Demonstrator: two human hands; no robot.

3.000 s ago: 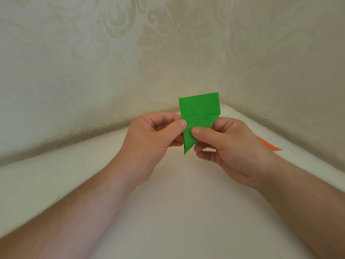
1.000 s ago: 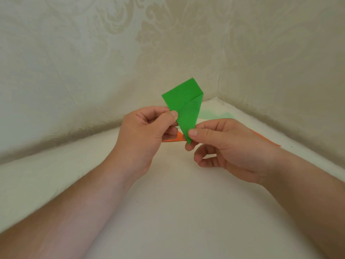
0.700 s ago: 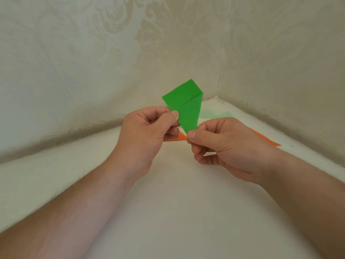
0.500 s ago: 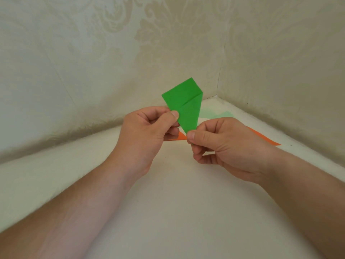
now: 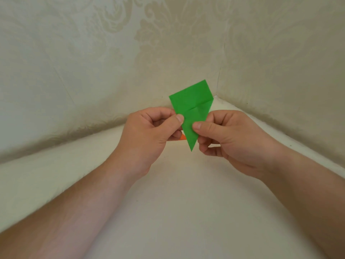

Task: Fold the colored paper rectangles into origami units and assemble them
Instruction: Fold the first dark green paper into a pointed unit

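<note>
A folded green paper [image 5: 191,107] stands upright in the air between my hands, wide at the top and tapering to a point at the bottom, with a diagonal crease across its upper half. My left hand [image 5: 149,135] pinches its left edge between thumb and curled fingers. My right hand [image 5: 229,139] pinches its lower right part, the thumb lying flat across the paper. A sliver of orange paper [image 5: 183,137] shows on the surface behind my left fingers; the rest of it is hidden.
A pale cream surface [image 5: 168,212] runs into a corner between two patterned beige walls [image 5: 93,62]. Both forearms stretch in from the bottom corners.
The green paper has turned a little clockwise and sunk lower in my hands. My right thumb has slid further up onto it. The pale green sheet and orange strip near the corner are now covered.
</note>
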